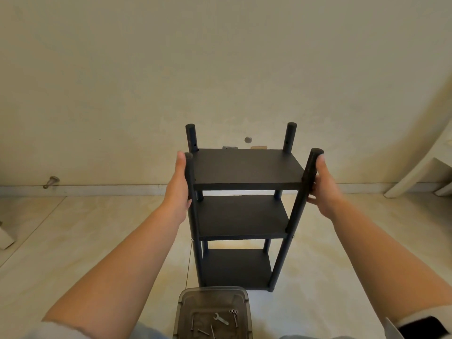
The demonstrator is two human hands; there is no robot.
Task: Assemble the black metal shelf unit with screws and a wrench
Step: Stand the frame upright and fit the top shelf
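Nearest, just in front of the shelf unit [244, 216], a translucent grey container lid [212, 311] lies on the floor [85, 241] as a parts tray. It carries one small wrench [220, 318] and loose screws [234, 314]; about seven show, though some blur together. Kept there, the hardware stays within reach and cannot roll away.

Beyond the lid, the shelf unit stands upright on the floor, near the wall [220, 69]. It has three black boards stacked between four round posts, whose tops rise above the uppermost board.

The left hand [178, 189] wraps around the unit's near left post at top-board height, thumb lying up along the post. The right hand [320, 184] curls around the near right post at the same level. Gripping both posts probably steadies the frame or tests it for wobble, or readies it for shifting.

Farthest, behind the unit, two small flat items sit at the wall's foot, and one round fitting [248, 139] shows on the wall.
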